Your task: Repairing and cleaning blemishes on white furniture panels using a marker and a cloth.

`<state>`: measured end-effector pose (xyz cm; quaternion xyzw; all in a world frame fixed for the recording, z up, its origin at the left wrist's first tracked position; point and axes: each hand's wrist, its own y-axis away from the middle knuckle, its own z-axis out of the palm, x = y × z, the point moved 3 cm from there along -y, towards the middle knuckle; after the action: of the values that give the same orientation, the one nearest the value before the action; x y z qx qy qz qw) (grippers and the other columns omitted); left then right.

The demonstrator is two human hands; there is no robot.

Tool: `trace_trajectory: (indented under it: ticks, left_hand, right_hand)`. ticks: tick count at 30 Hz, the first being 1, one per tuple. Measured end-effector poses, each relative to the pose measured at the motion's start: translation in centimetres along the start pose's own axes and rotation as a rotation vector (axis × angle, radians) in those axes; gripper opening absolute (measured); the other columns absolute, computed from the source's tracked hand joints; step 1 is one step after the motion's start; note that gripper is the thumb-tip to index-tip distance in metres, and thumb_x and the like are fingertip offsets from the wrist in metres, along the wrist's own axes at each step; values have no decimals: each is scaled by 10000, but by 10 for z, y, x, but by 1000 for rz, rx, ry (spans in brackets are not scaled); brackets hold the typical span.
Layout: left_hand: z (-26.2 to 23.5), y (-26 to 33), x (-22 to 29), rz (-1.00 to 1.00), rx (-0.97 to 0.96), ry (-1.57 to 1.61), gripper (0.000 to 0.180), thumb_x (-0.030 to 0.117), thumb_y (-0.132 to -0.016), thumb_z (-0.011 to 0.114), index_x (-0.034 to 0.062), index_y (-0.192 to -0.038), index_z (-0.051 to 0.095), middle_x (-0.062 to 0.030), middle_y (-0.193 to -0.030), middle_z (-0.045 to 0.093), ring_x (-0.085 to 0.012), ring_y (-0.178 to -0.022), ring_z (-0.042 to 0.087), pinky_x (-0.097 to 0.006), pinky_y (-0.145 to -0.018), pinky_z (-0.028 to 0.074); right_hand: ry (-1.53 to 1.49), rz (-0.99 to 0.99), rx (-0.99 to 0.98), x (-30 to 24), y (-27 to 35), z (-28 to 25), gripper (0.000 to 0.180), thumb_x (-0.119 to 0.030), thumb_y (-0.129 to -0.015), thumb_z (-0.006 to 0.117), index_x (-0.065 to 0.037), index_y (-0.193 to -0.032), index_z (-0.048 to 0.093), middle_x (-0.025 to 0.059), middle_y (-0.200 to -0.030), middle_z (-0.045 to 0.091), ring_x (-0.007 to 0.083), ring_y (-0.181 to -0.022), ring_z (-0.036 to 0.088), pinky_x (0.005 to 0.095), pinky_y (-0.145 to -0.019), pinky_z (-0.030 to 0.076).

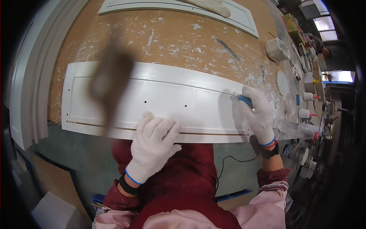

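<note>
While gripping blue pad (245, 100) in right hand (260, 114), resting loose left hand (152, 147) on white panel (164, 93); seemingly mid-sanding, cannot tell finished areas.

I am monitoring one head-worn view, from the left of two fisheye cameras mounted side by side. It is looking steeply down from above the person's maroon garment (187, 171) and facing forward across the desk (171, 42). The left hand (154, 147) and right hand (260, 114) are showing at close range. Straight edges are bending toward a dark rim; coverage is reaching distant windows (324, 23) at upper right. A blurred shape (110, 78), kind unclear, is obscuring left of centre.
</note>
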<state>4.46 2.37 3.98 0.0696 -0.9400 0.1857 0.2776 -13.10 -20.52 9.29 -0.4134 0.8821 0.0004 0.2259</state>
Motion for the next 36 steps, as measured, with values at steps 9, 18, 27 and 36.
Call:
trace_trajectory:
  ticks: [9, 18, 27, 36]
  left_hand:
    - [11, -7, 13, 32, -1, 4, 647, 176, -512, 858, 100, -1125, 665, -43, -1141, 601, -265, -1084, 566, -499, -1004, 466]
    - [12, -7, 12, 12, 2, -10, 633, 175, -522, 858, 119, -1127, 677, -39, -1140, 620, -262, -1102, 573, -487, -1009, 466]
    - [15, -8, 11, 6, -5, -7, 661, 169, -504, 867, 116, -1135, 677, -37, -1126, 616, -262, -1089, 573, -495, -1026, 461]
    - [14, -8, 12, 4, -6, -18, 652, 178, -528, 865, 114, -1147, 671, -37, -1126, 609, -263, -1083, 575, -505, -1027, 460]
  right_hand:
    - [47, -72, -114, -10, -16, 20, 275, -112, -835, 657, -56, -1104, 649, 169, -981, 670, 346, -938, 656, 402, -809, 525]
    - [131, 73, 3, 41, 16, -5, 291, -71, -832, 667, -50, -1121, 646, 179, -990, 659, 348, -927, 654, 390, -796, 528]
    - [49, 178, 90, 56, 29, -11, 328, -56, -820, 697, -27, -1144, 658, 156, -1029, 679, 293, -927, 677, 350, -806, 537]
    - [87, 211, 96, 63, 24, -11, 328, -70, -823, 696, -33, -1147, 662, 175, -1052, 679, 285, -934, 681, 341, -821, 537]
